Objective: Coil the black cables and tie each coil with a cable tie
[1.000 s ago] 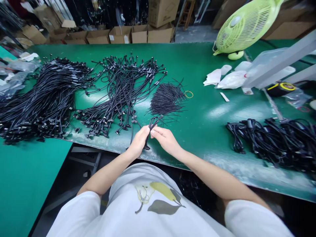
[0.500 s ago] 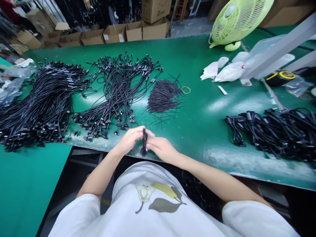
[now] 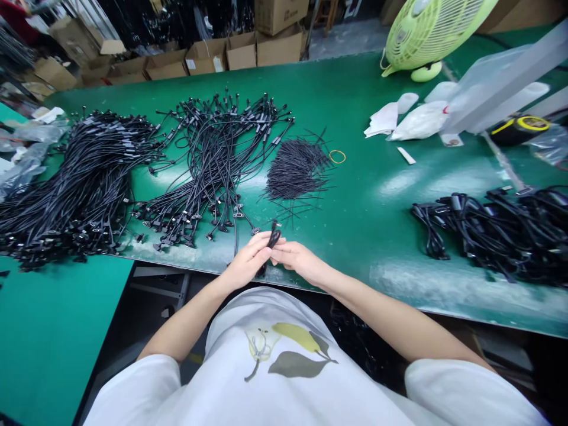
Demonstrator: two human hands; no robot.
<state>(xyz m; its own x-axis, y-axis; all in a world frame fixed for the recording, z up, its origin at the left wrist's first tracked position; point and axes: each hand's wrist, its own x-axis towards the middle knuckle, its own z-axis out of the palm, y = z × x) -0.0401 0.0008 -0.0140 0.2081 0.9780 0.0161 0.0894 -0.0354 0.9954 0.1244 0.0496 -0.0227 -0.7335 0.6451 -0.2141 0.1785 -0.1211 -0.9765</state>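
Observation:
My left hand (image 3: 248, 263) and my right hand (image 3: 299, 260) meet at the near edge of the green table (image 3: 368, 201). Both are closed on one folded black cable (image 3: 271, 239), whose bent end sticks up between my fingertips. Just beyond my hands lies a fan of loose black cables (image 3: 217, 160) with their plugs toward me. A small heap of thin black ties (image 3: 295, 168) lies ahead and slightly right of my hands.
A big pile of black cables (image 3: 75, 183) covers the table's left. Bundled cables (image 3: 492, 228) lie at the right. A yellow rubber band (image 3: 337, 156), white bags (image 3: 412, 121), a green fan (image 3: 430, 29) and cardboard boxes (image 3: 208, 56) sit further back.
The hands drew back toward the table's edge with the cable, folded it upright between them, and now the cable tilts right with its end poking up above the fingertips.

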